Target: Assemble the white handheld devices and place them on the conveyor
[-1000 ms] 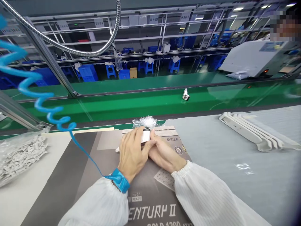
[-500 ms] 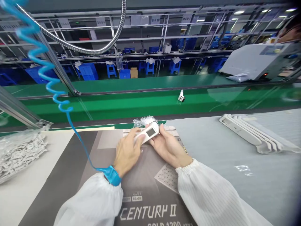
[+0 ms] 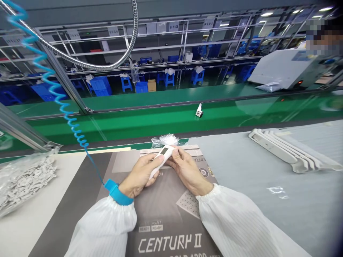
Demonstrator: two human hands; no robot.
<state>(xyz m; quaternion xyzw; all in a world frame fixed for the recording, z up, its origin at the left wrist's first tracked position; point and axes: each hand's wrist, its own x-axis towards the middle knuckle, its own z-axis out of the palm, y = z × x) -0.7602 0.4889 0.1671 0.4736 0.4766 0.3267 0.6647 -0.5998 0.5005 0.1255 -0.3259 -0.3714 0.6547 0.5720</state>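
A slim white handheld device (image 3: pixel 162 160) with a small dark window is held tilted above the dark printed cardboard (image 3: pixel 160 200). My left hand (image 3: pixel 143 170) is closed around its lower part, thumb on the front face below the window. At the upper right end, the fingers of my right hand (image 3: pixel 186 167) pinch the device; their tips are partly hidden behind it. Crumpled clear plastic (image 3: pixel 167 140) lies just beyond the hands. A blue wrist strap (image 3: pixel 118 192) with a coiled cord (image 3: pixel 64 109) is on my left wrist.
White plastic housings (image 3: pixel 281 150) lie in a row on the right. A clear bag of small white parts (image 3: pixel 29 182) is on the left. One white part (image 3: pixel 199 110) sits on the green belt (image 3: pixel 150 119). A white machine (image 3: pixel 281 67) and a person (image 3: pixel 324 39) are beyond.
The device has been turned more upright, its window now facing the left end of the view's middle. My right fingers have moved from cupping its end to pinching it.
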